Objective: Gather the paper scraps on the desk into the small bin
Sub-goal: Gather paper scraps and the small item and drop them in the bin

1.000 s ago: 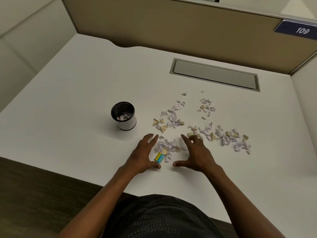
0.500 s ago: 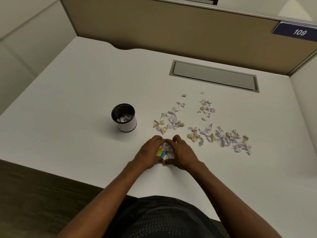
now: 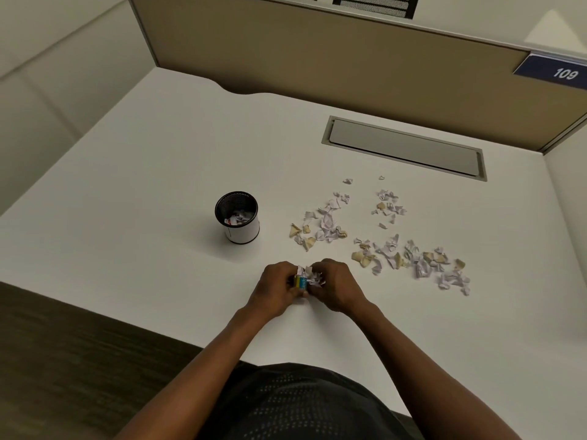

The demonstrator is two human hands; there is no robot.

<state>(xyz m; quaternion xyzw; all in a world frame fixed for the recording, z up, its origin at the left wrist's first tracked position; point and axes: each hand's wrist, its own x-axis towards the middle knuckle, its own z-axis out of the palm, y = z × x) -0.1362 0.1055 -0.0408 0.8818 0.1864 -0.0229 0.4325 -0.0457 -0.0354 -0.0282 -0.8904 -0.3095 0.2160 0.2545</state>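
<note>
A small black mesh bin with a white band stands on the white desk, a few scraps inside it. My left hand and my right hand are cupped together near the front of the desk, squeezing a bunch of paper scraps between them; a yellow and blue piece shows in the bunch. More white and tan scraps lie loose in a cluster right of the bin, another cluster farther back, and a long spread to the right of my hands.
A grey cable flap is set into the desk at the back right. A tan partition rises behind the desk, with a blue sign reading 109. The desk's front edge meets dark floor at the lower left.
My two hands were spread apart around a small heap of scraps. They swept inward and closed on it, and now grip the bunch tightly between them.
</note>
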